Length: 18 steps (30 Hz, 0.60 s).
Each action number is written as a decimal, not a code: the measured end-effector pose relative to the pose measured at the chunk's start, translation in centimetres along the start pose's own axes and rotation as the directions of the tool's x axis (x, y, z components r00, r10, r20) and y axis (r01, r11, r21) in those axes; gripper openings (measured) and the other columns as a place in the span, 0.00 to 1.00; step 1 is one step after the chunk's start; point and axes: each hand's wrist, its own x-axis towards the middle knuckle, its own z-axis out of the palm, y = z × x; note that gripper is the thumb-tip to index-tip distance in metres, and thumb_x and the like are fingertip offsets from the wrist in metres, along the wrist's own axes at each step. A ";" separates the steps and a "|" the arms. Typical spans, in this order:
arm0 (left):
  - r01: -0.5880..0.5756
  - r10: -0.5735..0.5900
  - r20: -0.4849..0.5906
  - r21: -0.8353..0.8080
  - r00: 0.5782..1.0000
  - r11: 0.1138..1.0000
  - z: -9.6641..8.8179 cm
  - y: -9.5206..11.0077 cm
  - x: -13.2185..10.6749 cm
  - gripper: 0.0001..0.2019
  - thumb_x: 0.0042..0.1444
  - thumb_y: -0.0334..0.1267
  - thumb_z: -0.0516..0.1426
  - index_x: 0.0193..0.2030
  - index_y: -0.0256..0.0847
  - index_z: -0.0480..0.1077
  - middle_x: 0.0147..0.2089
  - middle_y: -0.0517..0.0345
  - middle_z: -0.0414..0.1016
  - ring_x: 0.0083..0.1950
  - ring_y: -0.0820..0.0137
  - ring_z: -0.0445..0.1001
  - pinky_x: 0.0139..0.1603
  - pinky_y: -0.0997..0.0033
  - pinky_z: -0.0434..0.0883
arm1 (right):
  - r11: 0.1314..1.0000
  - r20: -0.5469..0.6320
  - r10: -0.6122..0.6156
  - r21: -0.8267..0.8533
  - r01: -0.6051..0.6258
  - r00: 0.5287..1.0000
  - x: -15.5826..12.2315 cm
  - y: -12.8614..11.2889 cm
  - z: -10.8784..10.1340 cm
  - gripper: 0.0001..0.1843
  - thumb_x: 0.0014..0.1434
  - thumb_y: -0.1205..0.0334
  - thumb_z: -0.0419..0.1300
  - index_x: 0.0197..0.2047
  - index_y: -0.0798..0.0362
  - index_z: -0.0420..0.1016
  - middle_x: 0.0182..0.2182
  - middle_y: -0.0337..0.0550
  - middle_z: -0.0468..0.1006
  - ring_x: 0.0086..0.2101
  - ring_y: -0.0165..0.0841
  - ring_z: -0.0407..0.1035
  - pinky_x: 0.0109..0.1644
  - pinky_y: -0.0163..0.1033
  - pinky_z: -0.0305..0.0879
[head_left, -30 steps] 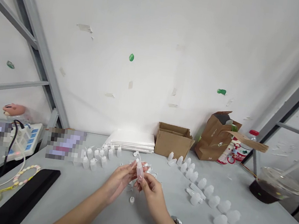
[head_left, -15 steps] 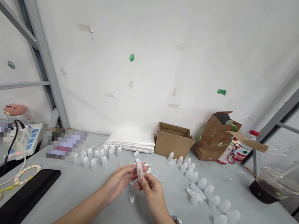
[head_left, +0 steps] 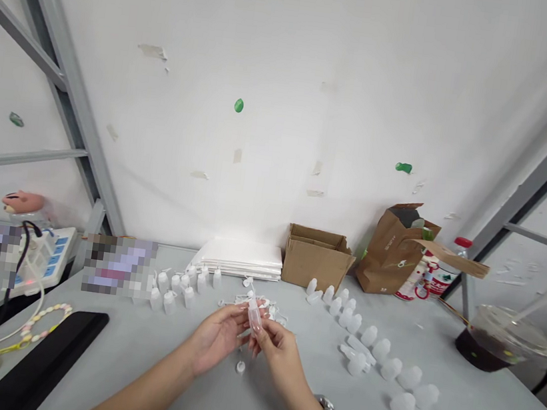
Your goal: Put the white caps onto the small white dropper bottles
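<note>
Just above the table's middle, a small translucent plastic squeeze bottle leans with its white top up and to the left. My right hand pinches its lower part between thumb and fingers. My left hand is beside it, palm turned up and fingers loosely stretched toward the bottle's upper part; whether they touch it I cannot tell. A white cap piece shows just above the bottle's tip. Behind my hands lies a pile of small white caps, partly hidden. One loose cap stands in front of them.
Several capped bottles stand on the left, and several uncapped ones on the right. Behind are a white stack, a cardboard box and a paper bag. A drink cup stands far right; a black pad lies left.
My left hand has loosened, its thumb and palm drawing slightly away from the bottle. The right hand keeps its pinch in nearly the same place. The view has shifted slightly.
</note>
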 end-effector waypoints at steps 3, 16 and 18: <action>0.021 -0.020 0.026 -0.038 0.999 0.999 -0.2 -0.1 0.1 0.14 0.54 0.33 0.49 0.43 0.33 0.71 0.42 0.46 0.75 0.34 0.68 0.70 0.36 0.66 0.64 | 0.999 0.037 0.006 0.035 -0.007 0.999 0.1 -0.1 -0.1 0.19 0.51 0.46 0.56 0.24 0.55 0.68 0.17 0.36 0.67 0.20 0.27 0.61 0.28 0.33 0.57; 0.048 -0.045 0.029 -0.111 0.999 0.993 -0.4 -0.3 0.2 0.10 0.54 0.33 0.49 0.37 0.33 0.70 0.31 0.52 0.74 0.30 0.69 0.69 0.33 0.67 0.65 | 0.980 0.132 0.026 0.194 -0.052 0.991 0.3 0.9 -0.3 0.18 0.51 0.49 0.58 0.23 0.57 0.70 0.18 0.37 0.69 0.20 0.26 0.61 0.28 0.32 0.56; 0.055 -0.051 0.031 -0.116 0.998 0.992 -0.3 -0.3 0.2 0.10 0.53 0.33 0.49 0.36 0.32 0.70 0.29 0.53 0.73 0.28 0.70 0.69 0.32 0.67 0.65 | 0.978 0.140 0.027 0.202 -0.055 0.990 0.3 1.1 -0.2 0.18 0.51 0.49 0.59 0.23 0.57 0.70 0.18 0.37 0.69 0.20 0.26 0.61 0.27 0.32 0.56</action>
